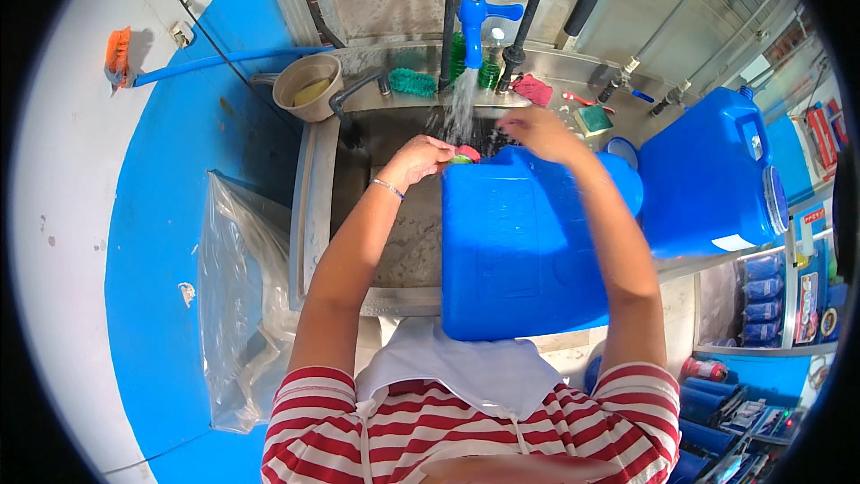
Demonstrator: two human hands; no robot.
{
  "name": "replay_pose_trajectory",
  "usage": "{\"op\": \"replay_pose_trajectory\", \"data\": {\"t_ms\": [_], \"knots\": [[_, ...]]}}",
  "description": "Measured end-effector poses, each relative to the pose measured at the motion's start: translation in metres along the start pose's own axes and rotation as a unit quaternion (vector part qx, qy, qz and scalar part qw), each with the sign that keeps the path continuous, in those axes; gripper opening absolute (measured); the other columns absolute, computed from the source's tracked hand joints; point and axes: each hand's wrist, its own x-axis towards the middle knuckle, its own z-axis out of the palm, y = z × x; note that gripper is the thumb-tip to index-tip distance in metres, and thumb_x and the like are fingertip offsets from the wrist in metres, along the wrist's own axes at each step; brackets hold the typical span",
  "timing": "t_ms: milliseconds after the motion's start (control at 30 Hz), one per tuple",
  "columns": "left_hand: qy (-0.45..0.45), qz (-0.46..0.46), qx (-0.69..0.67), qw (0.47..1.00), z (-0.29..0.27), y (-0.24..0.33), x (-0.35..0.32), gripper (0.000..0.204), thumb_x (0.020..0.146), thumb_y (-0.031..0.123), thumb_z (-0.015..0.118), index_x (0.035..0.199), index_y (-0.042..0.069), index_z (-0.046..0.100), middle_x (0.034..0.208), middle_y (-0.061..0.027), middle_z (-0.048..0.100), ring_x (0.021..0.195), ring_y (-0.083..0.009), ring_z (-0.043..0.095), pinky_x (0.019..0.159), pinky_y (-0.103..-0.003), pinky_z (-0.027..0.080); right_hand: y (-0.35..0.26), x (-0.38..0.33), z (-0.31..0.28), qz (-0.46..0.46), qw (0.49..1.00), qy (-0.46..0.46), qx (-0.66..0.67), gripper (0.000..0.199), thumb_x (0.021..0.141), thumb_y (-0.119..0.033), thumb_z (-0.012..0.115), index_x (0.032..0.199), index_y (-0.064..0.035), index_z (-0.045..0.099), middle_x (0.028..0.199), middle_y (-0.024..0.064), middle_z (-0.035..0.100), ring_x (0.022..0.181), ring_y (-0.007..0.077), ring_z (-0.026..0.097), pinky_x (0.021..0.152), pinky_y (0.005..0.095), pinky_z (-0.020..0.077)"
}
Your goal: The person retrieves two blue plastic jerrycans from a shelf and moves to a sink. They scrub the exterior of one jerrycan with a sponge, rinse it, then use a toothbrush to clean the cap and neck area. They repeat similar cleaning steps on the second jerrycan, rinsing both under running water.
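Note:
Water runs from the blue-handled tap [473, 36] into the metal sink [394, 233]. Just left of the stream, my left hand [421, 159] is closed, its fingertips on a small pink and green piece [464, 155]; I cannot make out what kind of thing it is. This sits at the far end of a large blue plastic jug [528, 242], which lies on its side across the sink's front edge, close against my body. My right hand [543, 134] hovers over the jug's far end beside the water, fingers bent and slightly blurred. Whether it holds anything does not show.
A second blue jug [708, 170] with a white-rimmed cap stands at the right. Behind the sink lie a green scrub brush [413, 82], a red cloth [532, 90] and a green-yellow sponge [593, 120]. A beige dipper [307, 87] rests at the left corner, above a clear plastic bag [242, 296].

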Motion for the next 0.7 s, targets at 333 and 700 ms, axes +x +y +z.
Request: {"op": "replay_pose_trajectory", "data": {"t_ms": [333,700], "knots": [[-0.008,0.078,-0.041,0.996,-0.006,0.041,0.000,0.041,0.080,-0.017,0.044,0.119,-0.014,0.058,0.113,-0.0238,0.066,0.103,-0.0274,0.067,0.090,-0.034,0.055,0.135,-0.291,-0.002,0.453,0.887,0.086,0.022,0.038,0.088,-0.018,0.058,0.122,0.0007,0.060,0.108,0.0233,0.067,0.093,0.0396,0.065,0.083,0.0469,0.0509],[-0.088,0.242,-0.049,0.965,0.022,0.129,-0.048,0.047,0.081,-0.009,0.055,0.128,-0.007,0.055,0.118,-0.0140,0.065,0.106,-0.0207,0.064,0.092,-0.030,0.050,0.175,-0.302,0.036,0.343,0.744,0.341,0.461,0.035,0.090,-0.026,0.065,0.112,0.0011,0.063,0.103,0.0116,0.069,0.087,0.0206,0.066,0.075,0.0342,0.0520]]}}
